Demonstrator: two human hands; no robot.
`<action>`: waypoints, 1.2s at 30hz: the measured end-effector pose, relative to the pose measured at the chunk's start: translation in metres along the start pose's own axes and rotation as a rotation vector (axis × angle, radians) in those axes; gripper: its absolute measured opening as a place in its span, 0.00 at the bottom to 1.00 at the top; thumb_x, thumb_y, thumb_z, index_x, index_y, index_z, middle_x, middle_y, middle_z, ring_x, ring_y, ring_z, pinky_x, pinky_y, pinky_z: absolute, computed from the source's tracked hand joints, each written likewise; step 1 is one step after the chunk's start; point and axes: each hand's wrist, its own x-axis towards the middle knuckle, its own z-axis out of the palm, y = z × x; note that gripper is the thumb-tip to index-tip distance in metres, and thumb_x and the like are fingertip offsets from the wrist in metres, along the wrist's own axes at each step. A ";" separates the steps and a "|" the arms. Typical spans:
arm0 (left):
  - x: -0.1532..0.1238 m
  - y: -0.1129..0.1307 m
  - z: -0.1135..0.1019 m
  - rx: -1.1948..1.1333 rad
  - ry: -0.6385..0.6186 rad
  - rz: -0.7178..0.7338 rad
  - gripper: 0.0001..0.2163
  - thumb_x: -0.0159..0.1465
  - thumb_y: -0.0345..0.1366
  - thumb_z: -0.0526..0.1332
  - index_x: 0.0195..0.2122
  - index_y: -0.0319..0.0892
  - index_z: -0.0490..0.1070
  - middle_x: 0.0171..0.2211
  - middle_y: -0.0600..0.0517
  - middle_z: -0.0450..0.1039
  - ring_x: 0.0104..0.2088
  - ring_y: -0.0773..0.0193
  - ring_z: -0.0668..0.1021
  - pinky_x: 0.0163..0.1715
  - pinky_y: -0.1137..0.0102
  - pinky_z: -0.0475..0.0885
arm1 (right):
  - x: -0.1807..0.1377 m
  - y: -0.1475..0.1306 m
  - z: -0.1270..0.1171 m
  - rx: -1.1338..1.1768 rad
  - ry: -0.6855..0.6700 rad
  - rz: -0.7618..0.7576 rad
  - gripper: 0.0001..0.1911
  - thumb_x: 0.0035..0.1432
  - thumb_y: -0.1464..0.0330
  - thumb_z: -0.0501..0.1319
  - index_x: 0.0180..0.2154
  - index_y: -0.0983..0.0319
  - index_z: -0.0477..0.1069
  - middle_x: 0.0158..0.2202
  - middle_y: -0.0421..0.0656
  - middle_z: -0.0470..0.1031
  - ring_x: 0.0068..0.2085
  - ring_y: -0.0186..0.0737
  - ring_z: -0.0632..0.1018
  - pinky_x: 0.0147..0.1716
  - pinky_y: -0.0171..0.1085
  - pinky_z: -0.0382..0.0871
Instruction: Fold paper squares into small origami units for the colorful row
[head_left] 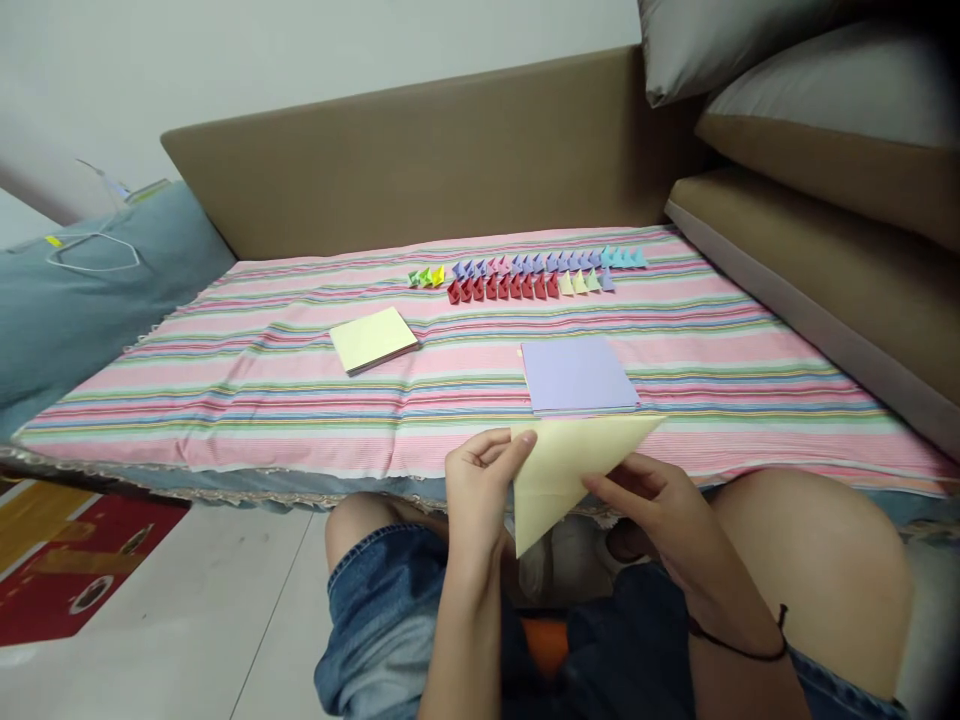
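Observation:
A pale yellow sheet of paper (pixel 562 465), folded into a triangle, is held above my lap at the seat's front edge. My left hand (pixel 480 480) pinches its upper left corner, thumb on top. On the slanted right edge, my right hand (pixel 649 500) grips the paper between thumb and fingers; the fingers behind it are partly hidden. Just beyond the triangle lies a stack of lilac paper squares (pixel 577 372). Farther left is a stack of pale yellow paper (pixel 373 340).
Rows of small folded paper pieces (pixel 517 288) in red, purple, blue, green and yellow stand toward the backrest (pixel 420 160). A striped cloth (pixel 262 390) covers the seat. Cushions (pixel 817 280) are piled at right; a blue cushion (pixel 112 290) with a white cable is at left.

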 end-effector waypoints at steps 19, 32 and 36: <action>0.006 -0.033 0.019 -0.245 -0.203 -0.089 0.15 0.44 0.34 0.72 0.33 0.38 0.77 0.30 0.49 0.78 0.28 0.66 0.78 0.30 0.74 0.71 | 0.012 0.016 0.051 0.638 0.367 -0.034 0.04 0.43 0.68 0.70 0.24 0.60 0.77 0.27 0.38 0.76 0.30 0.33 0.74 0.33 0.33 0.70; 0.009 -0.039 0.024 -0.242 -0.064 -0.058 0.13 0.45 0.30 0.71 0.34 0.37 0.78 0.30 0.49 0.80 0.30 0.64 0.79 0.32 0.73 0.74 | 0.015 0.012 0.038 0.746 0.352 0.020 0.05 0.39 0.71 0.71 0.22 0.61 0.76 0.25 0.37 0.75 0.27 0.31 0.72 0.30 0.32 0.69; 0.010 -0.037 0.023 -0.239 -0.047 -0.049 0.12 0.44 0.29 0.72 0.31 0.38 0.78 0.28 0.50 0.79 0.29 0.65 0.79 0.30 0.74 0.74 | 0.014 0.010 0.035 0.770 0.318 0.030 0.05 0.42 0.69 0.70 0.22 0.61 0.76 0.26 0.36 0.75 0.28 0.30 0.73 0.29 0.30 0.69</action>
